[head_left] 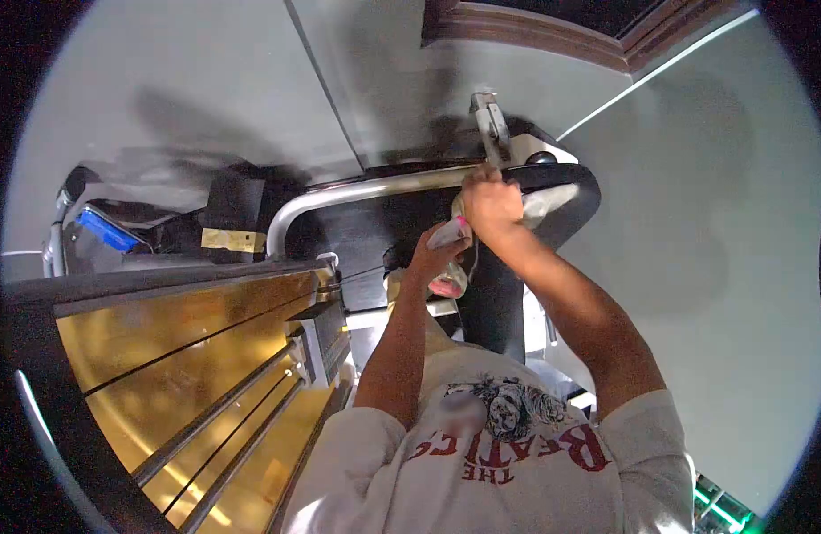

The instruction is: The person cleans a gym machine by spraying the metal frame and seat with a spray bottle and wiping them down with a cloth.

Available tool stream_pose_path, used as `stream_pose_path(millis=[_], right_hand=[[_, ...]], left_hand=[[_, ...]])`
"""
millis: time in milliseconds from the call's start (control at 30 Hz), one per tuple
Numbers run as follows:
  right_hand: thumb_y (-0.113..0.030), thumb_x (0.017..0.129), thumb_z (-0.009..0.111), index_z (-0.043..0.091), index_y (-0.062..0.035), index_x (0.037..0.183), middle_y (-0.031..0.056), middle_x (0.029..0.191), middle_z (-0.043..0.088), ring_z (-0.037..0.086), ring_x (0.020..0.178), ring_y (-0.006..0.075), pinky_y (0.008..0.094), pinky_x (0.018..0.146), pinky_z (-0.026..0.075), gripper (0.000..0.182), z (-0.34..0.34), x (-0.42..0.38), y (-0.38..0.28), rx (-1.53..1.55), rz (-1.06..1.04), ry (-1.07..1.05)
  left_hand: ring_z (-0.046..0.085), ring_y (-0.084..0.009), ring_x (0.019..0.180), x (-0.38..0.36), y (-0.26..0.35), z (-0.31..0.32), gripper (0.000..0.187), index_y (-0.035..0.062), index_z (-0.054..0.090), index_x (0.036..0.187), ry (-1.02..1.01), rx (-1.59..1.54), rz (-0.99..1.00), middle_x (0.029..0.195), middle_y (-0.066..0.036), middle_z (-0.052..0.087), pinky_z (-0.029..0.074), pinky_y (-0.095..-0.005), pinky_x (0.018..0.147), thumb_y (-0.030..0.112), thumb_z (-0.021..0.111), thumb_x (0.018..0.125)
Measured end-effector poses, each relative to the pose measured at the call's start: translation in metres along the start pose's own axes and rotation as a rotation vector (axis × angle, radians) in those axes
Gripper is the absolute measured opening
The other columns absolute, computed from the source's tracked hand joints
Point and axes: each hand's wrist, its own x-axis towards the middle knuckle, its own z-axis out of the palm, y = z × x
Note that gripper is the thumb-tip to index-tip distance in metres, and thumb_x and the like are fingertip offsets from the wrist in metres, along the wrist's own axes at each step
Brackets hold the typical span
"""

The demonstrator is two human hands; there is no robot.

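Observation:
My right hand (494, 210) is closed in a fist at the lower end of a long grey metal tool (491, 125), which points up toward the wall. Just below and to the left, my left hand (435, 254) is closed on a small white piece with a bright pink edge (446, 233). A clear plastic bag (448, 283) with something pinkish inside hangs under the left fingers. Pale crumpled material (549, 203) shows to the right of my right fist. Both hands are close together over a dark black surface (366, 227).
A curved metal tube (384, 185) runs along the black surface's far side, with a round black knob (541, 158) at right. On the left stand a gold panel (197, 356) with dark bars and a grey box (321, 343). A blue item (106, 229) lies beyond.

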Motion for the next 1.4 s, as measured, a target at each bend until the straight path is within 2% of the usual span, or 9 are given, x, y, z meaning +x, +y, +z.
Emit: stream_pose_path(millis=[133,167,367,633,833,967,1033,1167,1400], right_hand=[[-0.019,0.087,0.053,0.071,-0.0109,0.104,0.0039,0.101,0.071,0.07,0.09,0.0231,0.0426,0.07,0.053,0.026,-0.003,-0.008,0.02,-0.046,-0.162,0.028],[-0.02,0.088,0.052,0.071,-0.0101,0.102,0.006,0.1,0.071,0.07,0.088,0.0246,0.0431,0.069,0.053,0.026,-0.047,0.001,0.031,-0.068,-0.121,-0.299],[-0.02,0.089,0.05,0.071,-0.0097,0.088,0.0124,0.092,0.071,0.071,0.085,0.028,0.0446,0.068,0.056,0.024,-0.015,0.0,0.07,0.096,0.159,-0.037],[-0.018,0.084,0.053,0.067,-0.014,0.097,0.0022,0.108,0.063,0.061,0.1,0.0242,0.042,0.062,0.056,0.02,0.004,-0.049,0.036,0.186,-0.163,0.211],[-0.019,0.09,0.055,0.062,-0.0069,0.106,0.0198,0.105,0.066,0.064,0.097,0.0414,0.0491,0.082,0.052,0.021,-0.001,-0.054,0.144,0.634,0.624,0.317],[-0.02,0.09,0.057,0.058,-0.0067,0.106,0.0224,0.098,0.065,0.063,0.091,0.0448,0.0515,0.08,0.051,0.021,0.037,-0.078,0.106,0.77,0.48,0.63],[-0.015,0.087,0.059,0.057,-0.0085,0.111,0.0199,0.101,0.064,0.063,0.093,0.0416,0.0503,0.08,0.052,0.025,0.049,-0.098,0.075,0.77,0.476,0.295],[-0.013,0.085,0.058,0.056,-0.0103,0.11,0.0138,0.102,0.061,0.062,0.098,0.034,0.0468,0.076,0.054,0.025,0.126,-0.12,0.092,0.637,0.326,0.44],[-0.019,0.094,0.055,0.055,-0.0034,0.107,0.0261,0.096,0.064,0.062,0.092,0.0454,0.0488,0.076,0.05,0.02,0.094,-0.102,0.194,0.951,0.894,0.692]], left_hand=[[0.061,-0.0115,0.071,-0.02,0.006,-0.042,0.036,0.0079,0.067,0.116,0.212,0.061,0.099,0.087,-0.001,0.066,0.053,-0.0288,0.058,0.015,0.077,0.082],[0.061,-0.0111,0.071,-0.033,0.029,-0.052,0.036,0.0089,0.068,0.117,0.246,0.224,0.083,0.089,-0.002,0.066,0.054,-0.0284,0.058,0.014,0.077,0.082],[0.061,-0.0099,0.071,-0.056,0.032,-0.092,0.032,0.0073,0.068,0.113,0.302,0.099,0.117,0.09,-0.002,0.067,0.053,-0.0264,0.058,0.014,0.076,0.083],[0.061,-0.0114,0.065,-0.066,0.063,-0.003,0.026,0.0064,0.067,0.107,0.018,0.24,-0.024,0.086,-0.002,0.067,0.052,-0.0265,0.059,0.016,0.076,0.085],[0.064,-0.0118,0.069,-0.077,0.057,0.011,0.026,0.0066,0.065,0.105,-0.077,0.402,-0.039,0.085,-0.003,0.067,0.054,-0.0275,0.061,0.016,0.077,0.084],[0.067,-0.0146,0.08,-0.067,0.066,0.037,0.033,0.0054,0.064,0.113,0.021,0.508,-0.106,0.094,-0.007,0.07,0.055,-0.0295,0.069,0.018,0.076,0.085],[0.066,-0.0255,0.094,-0.055,0.081,0.063,0.031,0.0032,0.062,0.109,0.001,0.722,0.184,0.11,-0.016,0.066,0.053,-0.0352,0.082,0.017,0.074,0.084],[0.055,-0.0387,0.121,-0.022,0.118,0.097,0.028,0.0004,0.059,0.104,-0.015,1.003,0.655,0.14,-0.023,0.049,0.045,-0.0416,0.101,0.012,0.07,0.082],[0.059,-0.0376,0.112,0.049,0.127,0.131,0.038,0.0018,0.06,0.112,-0.132,1.15,0.667,0.139,-0.018,0.052,0.049,-0.0433,0.095,0.011,0.072,0.077]])
